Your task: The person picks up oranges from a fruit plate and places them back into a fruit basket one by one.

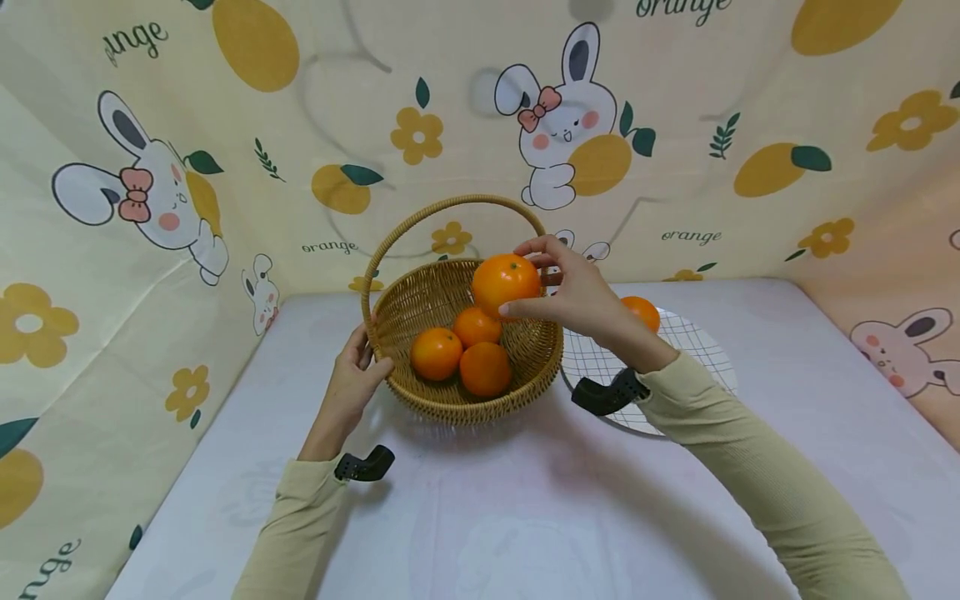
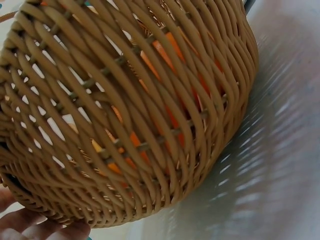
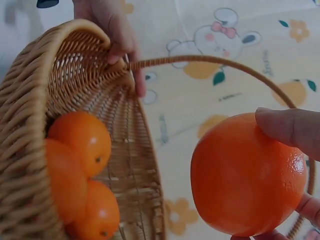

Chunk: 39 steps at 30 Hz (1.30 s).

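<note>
A wicker basket (image 1: 457, 411) with a tall arched handle is tipped so that its mouth faces me in the head view. My left hand (image 1: 348, 390) grips its left rim near the foot of the handle. Between the thumb and fingers of my right hand (image 1: 581, 292) is an orange (image 1: 506, 282), held over the right part of the basket's mouth. Three oranges (image 1: 486, 371) lie together inside the basket. From the left wrist, the woven side (image 2: 125, 125) fills much of the view, and orange colour shows through its gaps.
A round white plate (image 1: 701, 354) with a dark grid pattern lies right of the basket, partly under my right forearm. Another orange (image 1: 642, 312) sits at its back, partly hidden. A patterned cloth backdrop (image 1: 450, 117) rises behind the white table (image 1: 480, 525).
</note>
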Motion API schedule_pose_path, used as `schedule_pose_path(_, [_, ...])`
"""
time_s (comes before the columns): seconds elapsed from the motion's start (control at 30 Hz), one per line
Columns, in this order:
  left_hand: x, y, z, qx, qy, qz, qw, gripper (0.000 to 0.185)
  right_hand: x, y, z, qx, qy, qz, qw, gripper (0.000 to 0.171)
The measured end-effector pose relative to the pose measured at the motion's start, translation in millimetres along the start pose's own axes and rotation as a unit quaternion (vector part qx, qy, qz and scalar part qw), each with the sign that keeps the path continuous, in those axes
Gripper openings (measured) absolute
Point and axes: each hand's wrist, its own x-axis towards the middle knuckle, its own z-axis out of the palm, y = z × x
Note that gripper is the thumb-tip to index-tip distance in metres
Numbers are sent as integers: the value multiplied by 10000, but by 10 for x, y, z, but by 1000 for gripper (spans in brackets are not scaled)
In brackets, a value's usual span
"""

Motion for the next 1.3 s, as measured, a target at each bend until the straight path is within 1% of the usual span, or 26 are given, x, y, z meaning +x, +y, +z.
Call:
schedule_pose_path(0.1, [-5,-1,-5,4,0,5,10000,74,135,-68,82,33,-223,-78,9997,67])
schedule_pose_path(0.27, [-12,3,-11,46,-21,23,10000,73,382,-112,223,119,-513,36,9986,65])
schedule_pose_path(0.47, [-17,8,-19,42,-76,49,10000,73,621,-100,409,-50,-520,-20,9986,63])
schedule_pose_path(0.57, [-22,-1,-26,-3,-137,121,9998,74,710,-72,488,-165,-463,36,9988,64])
schedule_pose_path(0.7, [-26,-10,-27,-71,-232,243,9994,75,809,-24,575,-323,-422,134,9985,63])
schedule_pose_path(0.83, [-29,-5,-22,-121,-312,323,9989,75,885,16,662,-257,-399,310,9984,61])
schedule_pose_path(0.9, [-32,-2,-23,-126,-339,330,9988,75,911,36,714,-229,-375,384,9983,61])
schedule_pose_path(1.07, [-39,6,-29,-151,-367,305,9987,76,975,132,844,-271,-357,415,9981,60])
schedule_pose_path(1.3, [-54,27,-20,-191,-394,222,9988,77,1022,236,952,-428,-437,436,9972,60])
